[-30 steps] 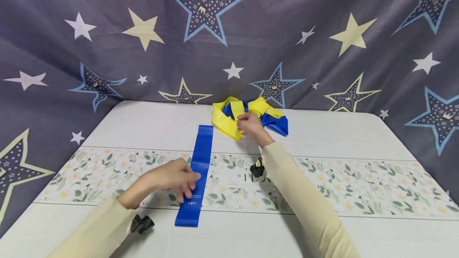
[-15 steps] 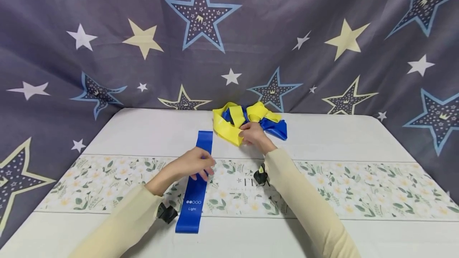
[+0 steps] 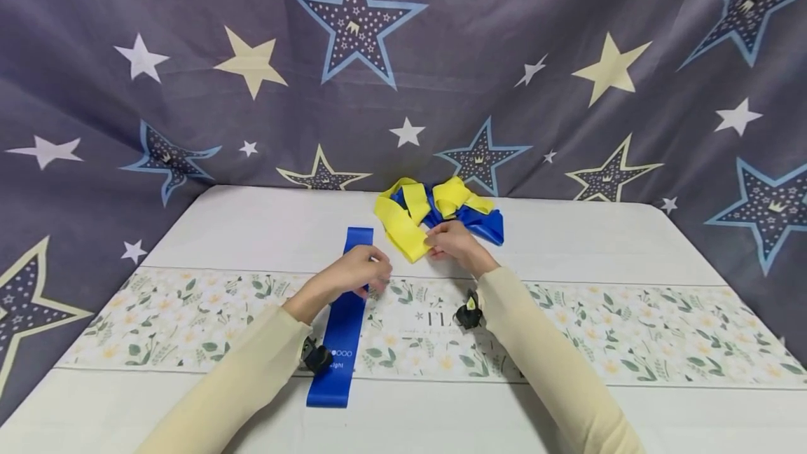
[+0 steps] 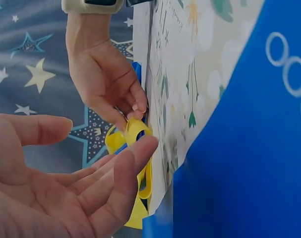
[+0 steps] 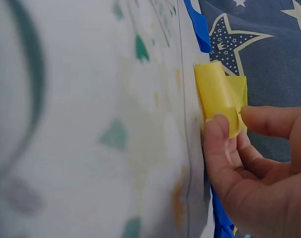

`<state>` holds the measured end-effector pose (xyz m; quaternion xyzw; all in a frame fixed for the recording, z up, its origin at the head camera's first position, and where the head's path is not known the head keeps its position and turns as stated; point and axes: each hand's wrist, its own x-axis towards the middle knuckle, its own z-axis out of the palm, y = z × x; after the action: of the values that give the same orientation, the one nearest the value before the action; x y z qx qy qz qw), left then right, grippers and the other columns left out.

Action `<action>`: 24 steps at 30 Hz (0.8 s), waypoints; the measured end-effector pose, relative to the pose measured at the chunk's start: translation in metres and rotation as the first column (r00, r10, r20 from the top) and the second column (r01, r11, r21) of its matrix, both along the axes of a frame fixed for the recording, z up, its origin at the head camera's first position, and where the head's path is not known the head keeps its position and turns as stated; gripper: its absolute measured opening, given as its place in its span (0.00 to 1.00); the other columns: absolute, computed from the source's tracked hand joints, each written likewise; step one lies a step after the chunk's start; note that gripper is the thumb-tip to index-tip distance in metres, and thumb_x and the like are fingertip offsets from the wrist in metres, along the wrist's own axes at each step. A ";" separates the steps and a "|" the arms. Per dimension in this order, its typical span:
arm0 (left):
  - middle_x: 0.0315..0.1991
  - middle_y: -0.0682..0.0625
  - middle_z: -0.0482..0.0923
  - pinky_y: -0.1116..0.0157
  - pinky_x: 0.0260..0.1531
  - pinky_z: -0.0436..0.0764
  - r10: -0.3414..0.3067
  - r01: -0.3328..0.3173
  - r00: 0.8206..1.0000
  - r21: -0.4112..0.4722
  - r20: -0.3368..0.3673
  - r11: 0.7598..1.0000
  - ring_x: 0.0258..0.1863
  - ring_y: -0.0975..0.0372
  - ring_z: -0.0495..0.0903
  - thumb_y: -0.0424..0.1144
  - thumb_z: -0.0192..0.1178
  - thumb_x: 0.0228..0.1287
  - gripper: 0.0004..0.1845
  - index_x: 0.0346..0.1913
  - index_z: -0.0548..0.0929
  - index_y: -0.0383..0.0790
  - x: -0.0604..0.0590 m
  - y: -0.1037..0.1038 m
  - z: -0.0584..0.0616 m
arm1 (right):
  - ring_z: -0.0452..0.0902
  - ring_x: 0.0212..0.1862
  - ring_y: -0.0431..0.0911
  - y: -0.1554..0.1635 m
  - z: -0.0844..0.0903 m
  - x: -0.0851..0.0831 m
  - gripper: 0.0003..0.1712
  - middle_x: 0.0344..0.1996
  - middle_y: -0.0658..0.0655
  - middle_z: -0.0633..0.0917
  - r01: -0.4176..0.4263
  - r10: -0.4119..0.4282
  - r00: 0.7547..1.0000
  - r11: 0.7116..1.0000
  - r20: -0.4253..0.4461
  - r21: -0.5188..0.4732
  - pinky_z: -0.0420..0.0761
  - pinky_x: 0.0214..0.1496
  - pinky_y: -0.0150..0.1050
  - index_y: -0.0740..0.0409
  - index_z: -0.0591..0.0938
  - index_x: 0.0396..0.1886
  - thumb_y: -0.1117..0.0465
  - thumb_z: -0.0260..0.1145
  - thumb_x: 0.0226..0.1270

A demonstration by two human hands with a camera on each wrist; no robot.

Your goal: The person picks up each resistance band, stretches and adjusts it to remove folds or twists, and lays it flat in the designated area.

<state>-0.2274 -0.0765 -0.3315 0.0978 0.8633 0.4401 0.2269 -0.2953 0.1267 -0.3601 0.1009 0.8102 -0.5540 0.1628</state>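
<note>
While right hand (image 3: 455, 244) pinches glossy crumpled yellow band (image 3: 403, 228) | left hand (image 3: 359, 273) spread, empty

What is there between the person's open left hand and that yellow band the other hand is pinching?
Nothing visible. The left hand hovers open above the flat blue band, with only bare tablecloth between it and the yellow band. The right hand pinches that band's near end, beside the gap rather than across it.

Smooth, rubbery blue band (image 3: 340, 314) and yellow band (image 3: 398, 226) lie on a matt floral tablecloth (image 3: 599, 328).
</note>
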 end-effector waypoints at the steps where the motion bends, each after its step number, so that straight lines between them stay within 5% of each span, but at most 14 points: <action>1: 0.48 0.38 0.81 0.61 0.33 0.83 0.005 -0.005 1.000 0.000 -0.004 1.000 0.41 0.53 0.84 0.39 0.49 0.67 0.21 0.57 0.71 0.28 -0.001 0.002 0.000 | 0.76 0.29 0.43 0.000 0.000 0.001 0.13 0.39 0.58 0.78 -0.001 0.001 1.000 1.000 0.001 -0.003 0.82 0.33 0.31 0.65 0.77 0.49 0.65 0.61 0.66; 14: 0.52 0.39 0.77 0.64 0.34 0.80 0.079 -0.079 0.997 0.000 -0.012 0.997 0.46 0.54 0.80 0.37 0.48 0.67 0.22 0.62 0.69 0.30 -0.009 0.016 -0.008 | 0.76 0.27 0.42 0.009 -0.002 0.016 0.15 0.36 0.57 0.78 -0.032 0.031 0.999 0.999 -0.012 -0.006 0.82 0.32 0.31 0.67 0.76 0.51 0.64 0.60 0.68; 24: 0.56 0.37 0.74 0.60 0.40 0.81 0.041 -0.040 0.998 0.019 -0.050 0.999 0.51 0.51 0.78 0.38 0.47 0.68 0.24 0.64 0.66 0.31 -0.019 0.021 -0.008 | 0.76 0.25 0.41 0.016 -0.003 0.026 0.14 0.34 0.57 0.78 -0.061 0.060 0.998 0.998 -0.009 -0.011 0.81 0.30 0.30 0.68 0.75 0.50 0.65 0.59 0.68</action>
<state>-0.2459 -0.0554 -0.3391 0.0934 0.8665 0.4499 0.1952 -0.2695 0.1424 -0.3632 0.0730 0.8103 -0.5539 0.1765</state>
